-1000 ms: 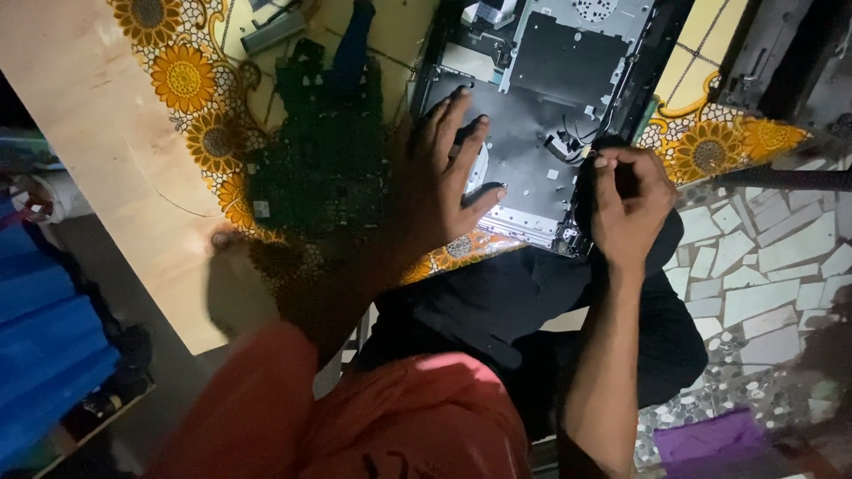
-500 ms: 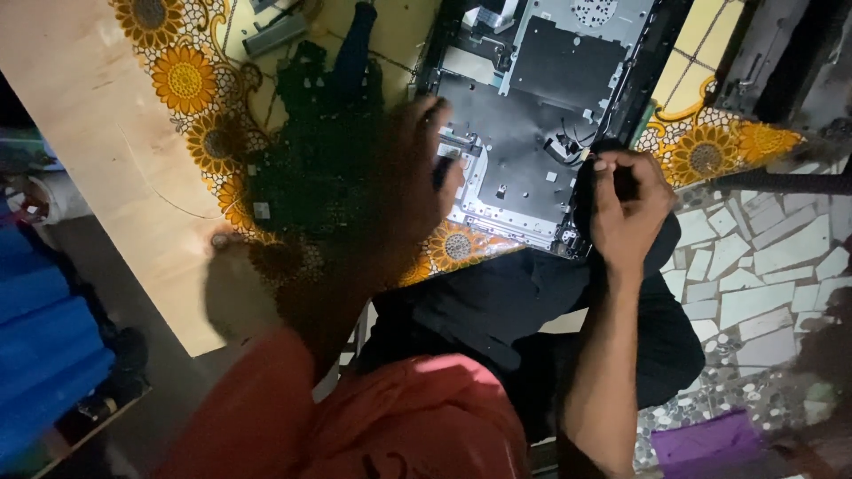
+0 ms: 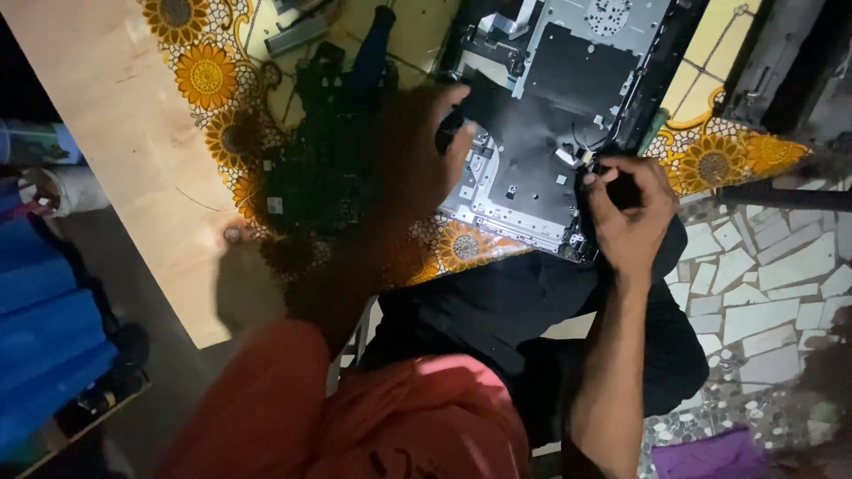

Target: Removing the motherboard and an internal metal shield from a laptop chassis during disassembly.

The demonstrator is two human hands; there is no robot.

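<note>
The opened laptop chassis (image 3: 541, 142), lying at the table's near right edge, is steadied at its left by the blurred left hand (image 3: 417, 151), fingers loosely curled, grip unclear, while the right hand (image 3: 626, 208) pinches its near right corner; a careful prying lift seems called for next.

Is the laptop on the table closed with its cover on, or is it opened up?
Opened up. The laptop lies with its cover off: bare metal plates and inner parts show. The left hand rests on it; the right hand grips its edge.
</note>
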